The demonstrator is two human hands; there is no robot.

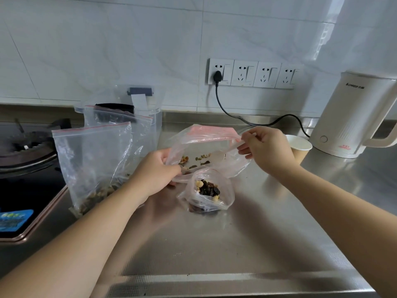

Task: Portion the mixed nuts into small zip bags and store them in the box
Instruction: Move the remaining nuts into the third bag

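- Stainless steel worktop (pixel 247 244) runs beneath a white tiled wall with a row of four sockets (pixel 253 73).
- Left hand (pixel 154 175) grips the near-left edge of a large zip bag (pixel 206 151), fingers curled on the plastic.
- Right hand (pixel 266 147) pinches the same bag's far-right rim by its red zip strip, holding the mouth wide.
- Only a few mixed nuts (pixel 194 161) are scattered inside that bag.
- Small zip bag (pixel 206 194), open and part-filled with nuts and dark dried fruit, sits on the worktop just below the large one.
- Two more filled zip bags (pixel 92 162) lean upright at the left, in front of a clear plastic box (pixel 150 117).
- White kettle (pixel 354 117) and paper cup (pixel 299 147) stand at the right; a gas hob (pixel 25 147) lies far left.
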